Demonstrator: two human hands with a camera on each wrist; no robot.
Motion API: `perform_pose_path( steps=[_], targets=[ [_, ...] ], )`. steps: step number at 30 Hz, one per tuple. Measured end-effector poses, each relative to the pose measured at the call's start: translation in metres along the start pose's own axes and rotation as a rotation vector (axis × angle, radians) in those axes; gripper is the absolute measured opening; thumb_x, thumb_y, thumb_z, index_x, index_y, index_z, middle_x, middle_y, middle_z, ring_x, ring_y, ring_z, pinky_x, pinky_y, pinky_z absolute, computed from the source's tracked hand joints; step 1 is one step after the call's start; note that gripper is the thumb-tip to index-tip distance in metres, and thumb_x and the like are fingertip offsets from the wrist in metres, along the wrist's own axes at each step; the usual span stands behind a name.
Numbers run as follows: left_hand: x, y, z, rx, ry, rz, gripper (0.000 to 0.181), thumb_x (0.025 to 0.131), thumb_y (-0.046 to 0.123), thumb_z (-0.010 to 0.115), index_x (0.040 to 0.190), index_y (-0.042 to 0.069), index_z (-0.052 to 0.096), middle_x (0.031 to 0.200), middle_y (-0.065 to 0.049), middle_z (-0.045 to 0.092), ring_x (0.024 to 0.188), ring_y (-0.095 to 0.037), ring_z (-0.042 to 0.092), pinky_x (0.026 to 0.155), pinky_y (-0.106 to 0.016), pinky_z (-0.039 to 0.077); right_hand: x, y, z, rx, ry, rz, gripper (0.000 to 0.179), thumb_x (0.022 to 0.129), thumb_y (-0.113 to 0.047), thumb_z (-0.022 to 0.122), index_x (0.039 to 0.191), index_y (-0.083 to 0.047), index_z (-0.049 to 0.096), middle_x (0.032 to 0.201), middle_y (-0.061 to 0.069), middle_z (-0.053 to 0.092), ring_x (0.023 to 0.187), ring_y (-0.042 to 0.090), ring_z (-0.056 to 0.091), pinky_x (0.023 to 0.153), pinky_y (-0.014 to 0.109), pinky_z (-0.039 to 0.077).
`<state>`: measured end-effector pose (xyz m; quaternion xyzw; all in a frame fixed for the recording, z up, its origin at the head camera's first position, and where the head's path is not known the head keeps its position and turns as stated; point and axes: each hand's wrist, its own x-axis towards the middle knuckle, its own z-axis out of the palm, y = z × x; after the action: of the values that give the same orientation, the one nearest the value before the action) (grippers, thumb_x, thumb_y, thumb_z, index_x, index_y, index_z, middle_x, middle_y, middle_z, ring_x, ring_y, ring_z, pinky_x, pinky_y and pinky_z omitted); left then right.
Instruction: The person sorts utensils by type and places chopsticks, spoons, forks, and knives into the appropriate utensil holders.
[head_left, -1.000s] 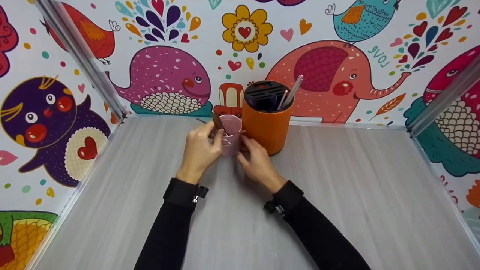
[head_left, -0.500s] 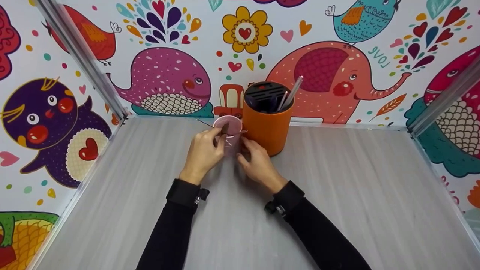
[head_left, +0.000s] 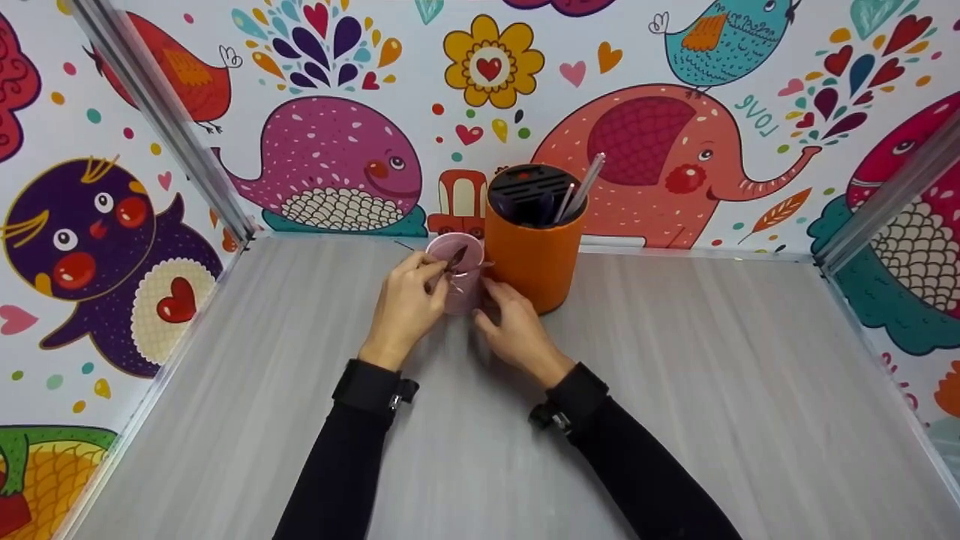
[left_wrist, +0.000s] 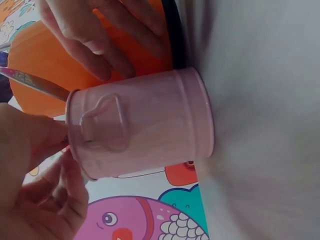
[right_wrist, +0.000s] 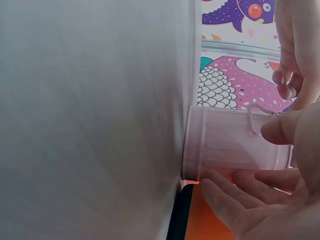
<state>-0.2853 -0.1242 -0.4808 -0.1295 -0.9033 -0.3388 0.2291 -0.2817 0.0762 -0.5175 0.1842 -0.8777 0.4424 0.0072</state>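
Note:
A pink metal cup (head_left: 465, 296) with a small wire handle (left_wrist: 106, 122) stands upright on the table. My left hand (head_left: 405, 304) is at its rim, thumb and fingertips pinching a slim dark item (head_left: 458, 256) whose end shows over the cup's mouth. I cannot tell what kind of item it is. A flat tapered strip (left_wrist: 37, 84) with a patterned end sticks out of the cup in the left wrist view. On the cup's right side my right hand (head_left: 521, 330) lies with loosely bent fingers, holding nothing, its fingertips close beside the cup wall.
Right behind my right fingers stands an orange cylindrical holder (head_left: 532, 262) with a black slotted top, and clear sticks (head_left: 585, 187) poke out of it. Patterned panels (head_left: 337, 157) enclose the back and sides of the grey table (head_left: 675, 360).
My left hand has shifted slightly right. The dark item, upright above the rim a second ago, now leans lower over the cup's mouth. My right hand has hardly moved.

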Motion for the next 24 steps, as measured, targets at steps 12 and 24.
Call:
perform_pose_path(
  steps=[12,24],
  targets=[
    [0.001,0.003,-0.004,0.028,0.004,0.006,0.017,0.104,0.012,0.072,0.109,0.002,0.085,0.105,-0.011,0.071,0.089,-0.024,0.066,0.079,-0.038,0.058,0.0,0.001,-0.001,-0.024,-0.017,0.017,0.064,0.107,-0.016,0.072,0.164,0.001,0.048,0.163,0.02,0.058,0.147,0.033,0.062,0.126,0.051,0.05],
    [0.001,0.009,-0.011,0.042,-0.001,0.024,0.017,0.103,0.014,0.071,0.105,0.004,0.084,0.1,-0.01,0.076,0.087,-0.023,0.072,0.079,-0.039,0.063,0.002,0.002,-0.01,-0.011,0.004,-0.01,0.054,0.108,-0.016,0.07,0.159,-0.002,0.058,0.157,0.016,0.065,0.135,0.03,0.07,0.12,0.048,0.056]
  ],
)
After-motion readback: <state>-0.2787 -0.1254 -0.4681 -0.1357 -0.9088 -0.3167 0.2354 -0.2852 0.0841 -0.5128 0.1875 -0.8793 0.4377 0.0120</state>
